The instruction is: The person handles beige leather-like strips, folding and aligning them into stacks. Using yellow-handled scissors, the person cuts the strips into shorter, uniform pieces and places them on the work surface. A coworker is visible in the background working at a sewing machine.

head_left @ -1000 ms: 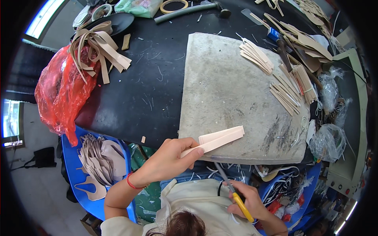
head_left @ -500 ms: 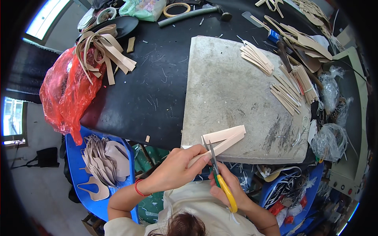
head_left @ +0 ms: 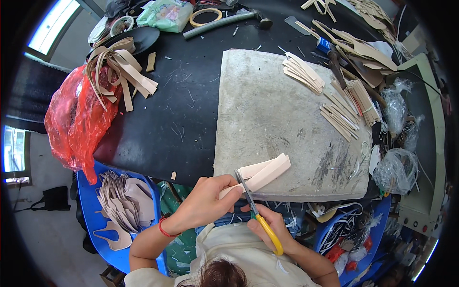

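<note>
My left hand [head_left: 210, 197] pinches the near ends of pale beige strips [head_left: 270, 173] between thumb and fingers. The strips reach away to the right over the grey slab's near edge, two of them overlapping at a narrow angle. My right hand [head_left: 273, 226] is closed round the handles of scissors [head_left: 268, 232] with a yellow grip and a bit of green. The scissor blades point up and left, right by my left thumb, and cross the strips there. Whether the blades have cut through cannot be made out.
A grey slab [head_left: 258, 119] lies on the black table [head_left: 186, 62], with bundled strips [head_left: 303, 72] at its far right. A red plastic bag [head_left: 79, 115] sits left. Blue bins [head_left: 86, 210] flank me, the left one holding cut pieces. A hammer [head_left: 224, 21] lies at the back.
The scissor blades have come closer together across the strips. The far ends of the two strips now overlap more closely. The whole view has shifted slightly.
</note>
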`<state>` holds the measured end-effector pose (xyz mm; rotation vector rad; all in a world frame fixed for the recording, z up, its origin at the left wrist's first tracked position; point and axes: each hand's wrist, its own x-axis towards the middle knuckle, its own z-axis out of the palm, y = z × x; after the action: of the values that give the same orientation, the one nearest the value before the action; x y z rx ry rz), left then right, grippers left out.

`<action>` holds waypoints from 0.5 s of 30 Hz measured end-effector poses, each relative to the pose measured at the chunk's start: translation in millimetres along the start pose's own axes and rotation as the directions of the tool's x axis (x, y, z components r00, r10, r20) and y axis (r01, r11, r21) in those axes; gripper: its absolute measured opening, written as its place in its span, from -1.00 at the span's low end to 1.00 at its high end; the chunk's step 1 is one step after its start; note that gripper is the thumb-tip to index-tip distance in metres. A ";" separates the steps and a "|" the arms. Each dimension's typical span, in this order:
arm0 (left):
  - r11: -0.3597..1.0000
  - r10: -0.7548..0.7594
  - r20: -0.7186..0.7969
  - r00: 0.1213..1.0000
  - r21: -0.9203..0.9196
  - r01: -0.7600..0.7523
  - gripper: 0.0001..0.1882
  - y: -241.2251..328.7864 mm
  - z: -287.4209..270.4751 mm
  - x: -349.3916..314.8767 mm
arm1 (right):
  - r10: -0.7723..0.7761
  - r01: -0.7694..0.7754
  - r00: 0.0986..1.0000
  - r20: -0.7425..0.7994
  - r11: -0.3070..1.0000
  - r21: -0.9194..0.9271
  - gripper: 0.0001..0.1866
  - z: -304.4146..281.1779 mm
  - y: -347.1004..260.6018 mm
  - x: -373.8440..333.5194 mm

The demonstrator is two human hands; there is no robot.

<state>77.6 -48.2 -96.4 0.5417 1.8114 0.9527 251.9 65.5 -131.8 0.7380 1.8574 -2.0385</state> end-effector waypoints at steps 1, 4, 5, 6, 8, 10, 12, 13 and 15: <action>1.000 0.007 -0.006 1.000 0.003 -0.007 -0.71 -0.5 -0.8 -1.5 | -0.012 0.013 1.000 0.014 0.999 -0.041 -0.55 -1.4 0.7 -0.3; 1.000 0.013 -0.005 1.000 -0.009 -0.013 -0.71 -5.5 -5.5 -11.0 | -0.076 0.080 0.995 0.065 0.995 -0.055 -0.54 -6.4 5.6 -5.6; 0.999 -0.003 0.000 1.000 -0.034 0.003 -0.72 -9.5 -8.6 -17.4 | -0.100 0.103 0.991 0.090 0.994 -0.039 -0.53 -8.5 7.0 -6.5; 0.998 -0.019 0.007 1.000 -0.058 0.019 -0.73 -11.5 -9.2 -22.4 | -0.130 0.130 0.990 0.051 0.991 0.003 -0.51 -11.4 4.8 -9.4; 0.992 0.042 0.034 0.999 -0.118 -0.037 -0.73 -7.6 -0.3 -31.2 | -0.180 0.182 0.983 -0.028 0.980 0.084 -0.45 -15.0 -6.9 -20.6; 0.991 0.085 0.092 0.992 -0.109 -0.074 -0.66 1.0 10.1 -37.6 | -0.227 0.262 0.959 -0.171 0.941 0.215 -0.43 -10.1 -19.7 -17.0; 0.975 0.180 0.072 0.981 -0.141 -0.169 -0.65 2.2 21.9 -35.5 | -0.237 0.302 0.937 -0.255 0.919 0.253 -0.45 -10.6 -39.3 -10.7; 0.964 0.228 0.060 0.972 -0.157 -0.216 -0.65 2.4 26.7 -34.8 | -0.262 0.302 0.941 -0.216 0.935 0.185 -0.45 -14.3 -44.3 -9.9; 0.962 0.256 0.071 0.964 -0.120 -0.247 -0.64 2.7 28.9 -31.6 | -0.302 0.311 0.944 -0.131 0.949 0.055 -0.46 -21.3 -49.9 -7.7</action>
<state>117.0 -58.7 -82.8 0.7454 1.6276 1.1760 235.5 91.9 -86.7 0.6357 2.0857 -2.3106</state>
